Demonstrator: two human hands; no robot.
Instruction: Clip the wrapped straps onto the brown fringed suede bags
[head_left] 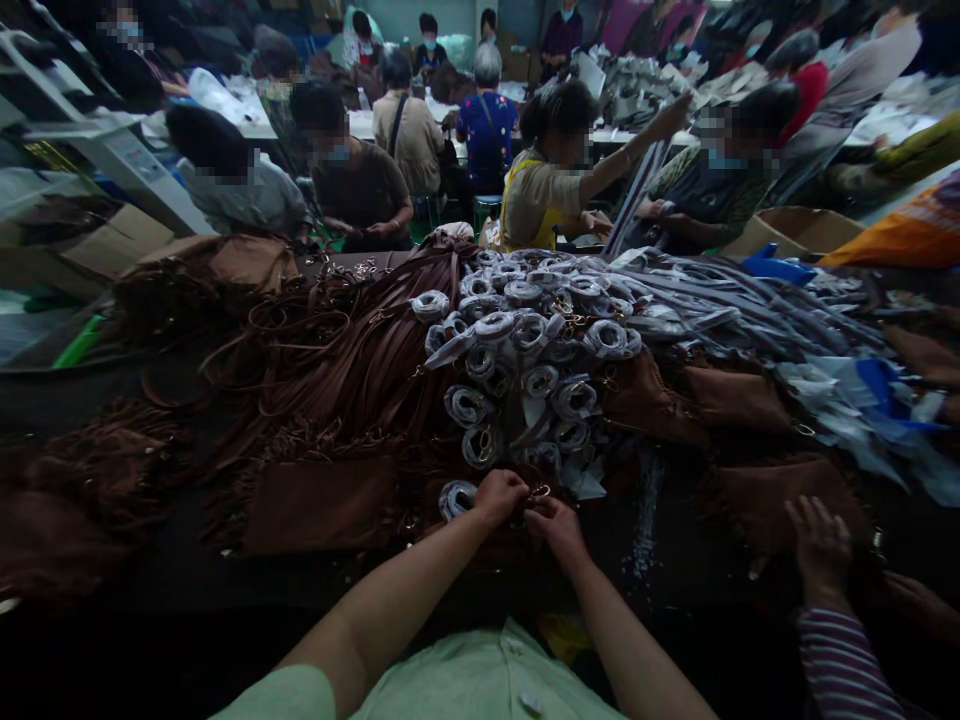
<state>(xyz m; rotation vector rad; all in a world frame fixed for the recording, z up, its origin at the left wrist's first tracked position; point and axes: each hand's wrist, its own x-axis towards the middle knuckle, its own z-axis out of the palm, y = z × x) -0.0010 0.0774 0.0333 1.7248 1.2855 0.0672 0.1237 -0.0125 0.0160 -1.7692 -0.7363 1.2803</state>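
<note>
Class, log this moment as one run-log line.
Left hand: at gold-toned metal loop | Right hand: at same loop | Beside left hand: wrapped strap coil | Co-worker's hand: on brown pouch

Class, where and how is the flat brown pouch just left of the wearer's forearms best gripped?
Grip the pouch by its near edge, probably from the wearer's side: it lies flat and that edge looks plain, while fringe spreads left and beyond.

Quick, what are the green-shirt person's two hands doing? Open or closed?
Left hand: curled beside a gold ring; can't tell what it grips.
Right hand: bent, close against the ring; can't tell if gripping.
</note>
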